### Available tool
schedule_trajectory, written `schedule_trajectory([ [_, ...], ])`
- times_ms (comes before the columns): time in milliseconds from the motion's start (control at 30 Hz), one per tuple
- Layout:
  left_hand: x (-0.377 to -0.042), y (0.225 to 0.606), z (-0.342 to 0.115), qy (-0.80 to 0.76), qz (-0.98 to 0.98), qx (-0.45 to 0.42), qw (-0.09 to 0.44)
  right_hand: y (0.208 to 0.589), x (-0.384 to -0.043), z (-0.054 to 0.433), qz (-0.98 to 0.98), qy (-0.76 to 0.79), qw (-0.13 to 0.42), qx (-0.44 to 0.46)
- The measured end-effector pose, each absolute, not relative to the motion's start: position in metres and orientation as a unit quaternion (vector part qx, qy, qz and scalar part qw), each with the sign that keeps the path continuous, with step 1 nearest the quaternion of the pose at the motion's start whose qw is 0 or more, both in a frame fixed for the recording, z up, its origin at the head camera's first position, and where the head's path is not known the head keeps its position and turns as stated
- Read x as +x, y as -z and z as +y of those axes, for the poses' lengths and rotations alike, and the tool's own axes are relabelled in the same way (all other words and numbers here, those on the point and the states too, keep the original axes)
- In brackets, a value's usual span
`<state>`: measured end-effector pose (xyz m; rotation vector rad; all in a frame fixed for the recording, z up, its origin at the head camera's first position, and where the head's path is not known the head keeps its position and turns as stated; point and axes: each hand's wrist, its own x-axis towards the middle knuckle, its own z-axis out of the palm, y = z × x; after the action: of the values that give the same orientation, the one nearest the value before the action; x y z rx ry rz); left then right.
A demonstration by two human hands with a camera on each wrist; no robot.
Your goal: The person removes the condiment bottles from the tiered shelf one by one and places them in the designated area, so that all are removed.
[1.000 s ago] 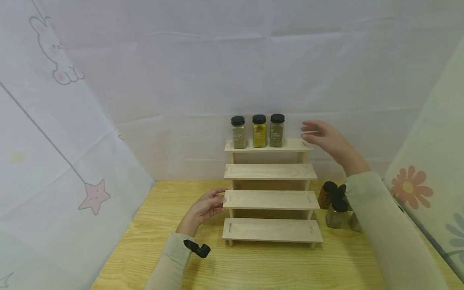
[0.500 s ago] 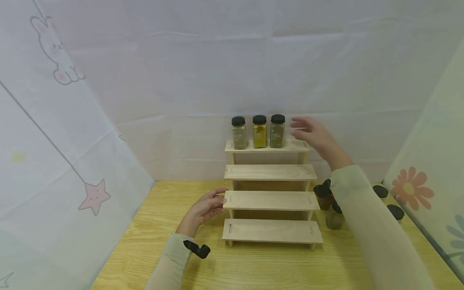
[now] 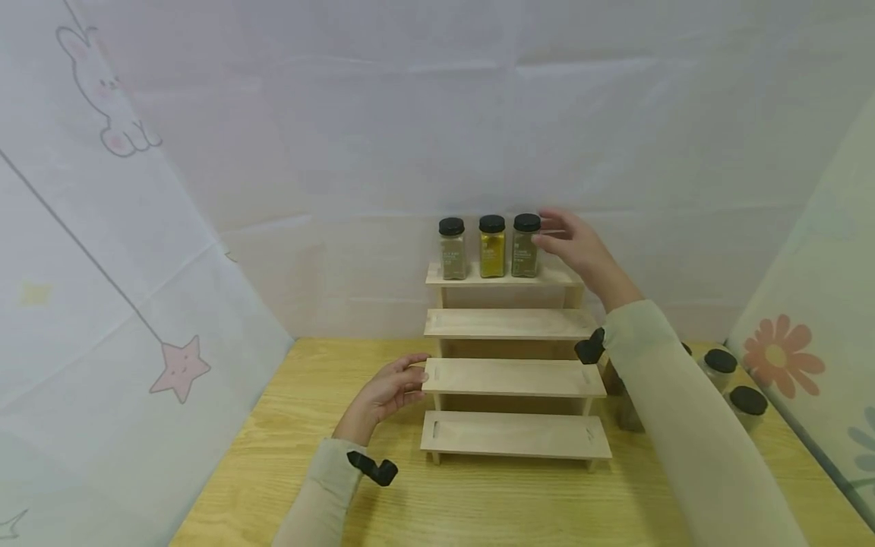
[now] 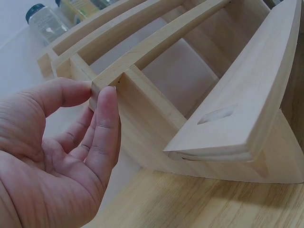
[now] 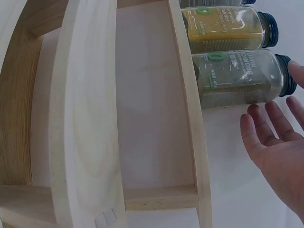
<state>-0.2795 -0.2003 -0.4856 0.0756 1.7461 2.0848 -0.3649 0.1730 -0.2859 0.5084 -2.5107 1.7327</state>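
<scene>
A stepped wooden spice rack [image 3: 509, 323] stands on the table. Its left end is pinched by my left hand [image 3: 386, 391]; in the left wrist view the thumb and fingers grip a board's corner [image 4: 102, 85]. Three black-lidded spice jars stand upright on the top step: a greyish one [image 3: 453, 254], a yellow one [image 3: 492, 252] and a grey-green one [image 3: 525, 254]. My right hand [image 3: 581, 247] is at the right side of the grey-green jar, its fingers loosely spread. In the right wrist view the thumb is by that jar's lid [image 5: 286, 75], and the fingertips are close to its side; contact is unclear.
Several more black-lidded jars, among them one at the back [image 3: 719, 368] and one in front [image 3: 747, 403], stand on the table right of the rack. My right sleeve partly covers others. A white patterned cloth [image 3: 383, 152] hangs behind and at both sides.
My right hand has moved left along the top step to the grey-green jar. The left hand keeps its place on the rack, and the jars have not moved.
</scene>
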Motion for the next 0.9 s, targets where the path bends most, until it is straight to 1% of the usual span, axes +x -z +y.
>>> schedule_trajectory([
  [300,-0.278,0.485,-0.2,-0.752,0.625,0.029,0.21,0.283,-0.371,0.163,-0.817,-0.553,0.022,0.162],
  [533,-0.279,0.486,-0.199,-0.749,0.629,0.027,0.207,0.283,-0.374,0.155,-0.826,-0.545,0.015,0.144],
  [900,-0.283,0.486,-0.195,-0.745,0.634,0.029,0.205,0.289,-0.38,0.154,-0.835,-0.533,0.027,0.133],
])
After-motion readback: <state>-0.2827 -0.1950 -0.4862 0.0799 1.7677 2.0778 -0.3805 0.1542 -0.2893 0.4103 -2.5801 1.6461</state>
